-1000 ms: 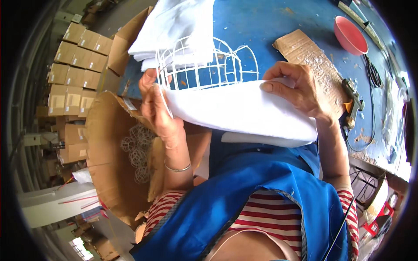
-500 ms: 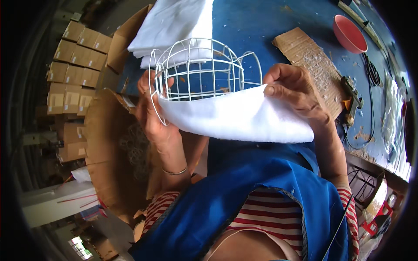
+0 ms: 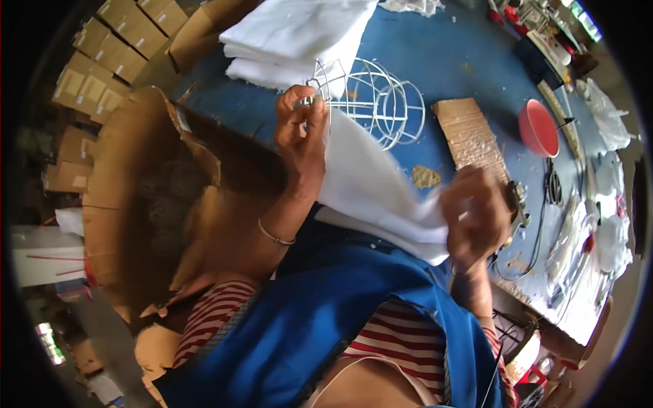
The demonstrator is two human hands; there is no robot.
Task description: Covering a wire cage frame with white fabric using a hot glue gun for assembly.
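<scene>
The left hand point(image 3: 299, 132) is raised over the blue counter point(image 3: 462, 64), its fingers pinched shut on the rim of a white wire cage point(image 3: 371, 98) and on the top edge of a sheet of white padding fabric point(image 3: 371, 190) at the same spot. The right hand point(image 3: 476, 217) is closed on the lower corner of that sheet, down near the blue apron point(image 3: 326, 306), so the fabric hangs slack between the two hands. As I judge it, the covering is only at its start: one edge of the sheet meets the wire, but nearly all of the cage stands bare on its far side, with nothing wrapped round it or tucked in (whether the pinched edge is actually hooked over a wire I cannot tell). What remains, it seems, is to draw the sheet round the frame and fix it. A stack of the same white fabric point(image 3: 292, 37) lies farther off on the counter, a strip of corrugated cardboard point(image 3: 469, 136) and a red bowl point(image 3: 537, 126) sit to the right, and an open cardboard box point(image 3: 136, 204) stands at the person's left.
</scene>
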